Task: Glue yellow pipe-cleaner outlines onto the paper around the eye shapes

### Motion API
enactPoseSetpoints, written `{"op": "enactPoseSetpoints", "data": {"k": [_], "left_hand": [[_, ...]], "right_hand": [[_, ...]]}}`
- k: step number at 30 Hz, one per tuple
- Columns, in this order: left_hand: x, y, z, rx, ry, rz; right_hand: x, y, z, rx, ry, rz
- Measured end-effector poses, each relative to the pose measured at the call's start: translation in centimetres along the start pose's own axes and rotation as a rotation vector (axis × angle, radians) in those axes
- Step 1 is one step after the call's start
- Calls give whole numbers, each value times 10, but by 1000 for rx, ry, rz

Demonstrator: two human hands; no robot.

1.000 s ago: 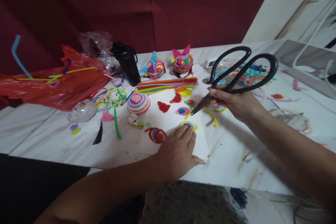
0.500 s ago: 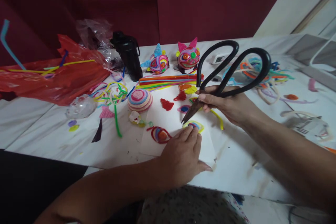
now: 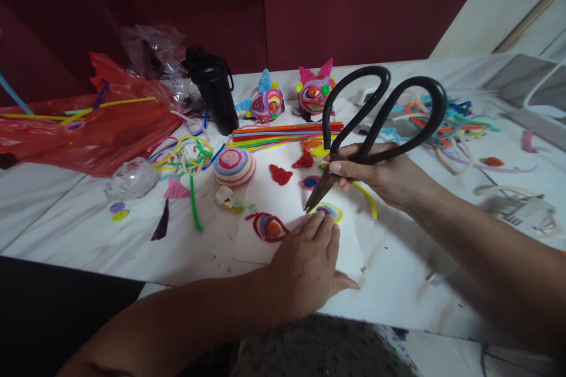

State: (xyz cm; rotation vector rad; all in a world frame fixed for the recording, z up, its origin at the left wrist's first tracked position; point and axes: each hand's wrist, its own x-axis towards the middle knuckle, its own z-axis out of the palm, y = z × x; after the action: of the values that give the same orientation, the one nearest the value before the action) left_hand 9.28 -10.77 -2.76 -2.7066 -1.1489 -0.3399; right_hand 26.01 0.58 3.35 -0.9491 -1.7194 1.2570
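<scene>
My right hand [image 3: 375, 174] grips large scissors [image 3: 365, 150] with black looped handles and dark blades. The blades are nearly together, and their tips point down at the white paper [image 3: 276, 203]. My left hand [image 3: 309, 256] lies flat on this paper, fingertips on a yellow-edged, blue-and-red eye shape [image 3: 338, 212] and partly covering it. Left of that hand is a red-outlined eye shape [image 3: 268, 228] with an orange centre. Behind them lie two red fuzzy pieces, one a triangle [image 3: 280, 175], and a pink-and-blue eye shape [image 3: 308, 182].
A striped dome [image 3: 234, 168] stands left of the paper. Pipe cleaners [image 3: 285, 134] lie in a row behind it. Two colourful decorated heads, one with pink ears [image 3: 315, 91], a black bottle [image 3: 214, 91] and a red plastic bag [image 3: 124, 129] are farther back. Tangled pipe cleaners [image 3: 451, 123] lie right.
The scissors have shifted slightly left and their tips sit a little lower. The left hand stays in place on the paper. The view has moved slightly.
</scene>
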Motion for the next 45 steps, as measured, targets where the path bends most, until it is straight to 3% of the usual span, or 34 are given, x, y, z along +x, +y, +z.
{"op": "enactPoseSetpoints", "data": {"k": [28,36,45], "left_hand": [[1,-1,-2,-35,54,7],[5,-3,-6,-124,-31,-3],[16,-8,-14,-146,-125,14]], "right_hand": [[8,2,-15,69,71,16],[6,17,-27,16,100,-31],[2,17,-24,47,122,-30]]}}
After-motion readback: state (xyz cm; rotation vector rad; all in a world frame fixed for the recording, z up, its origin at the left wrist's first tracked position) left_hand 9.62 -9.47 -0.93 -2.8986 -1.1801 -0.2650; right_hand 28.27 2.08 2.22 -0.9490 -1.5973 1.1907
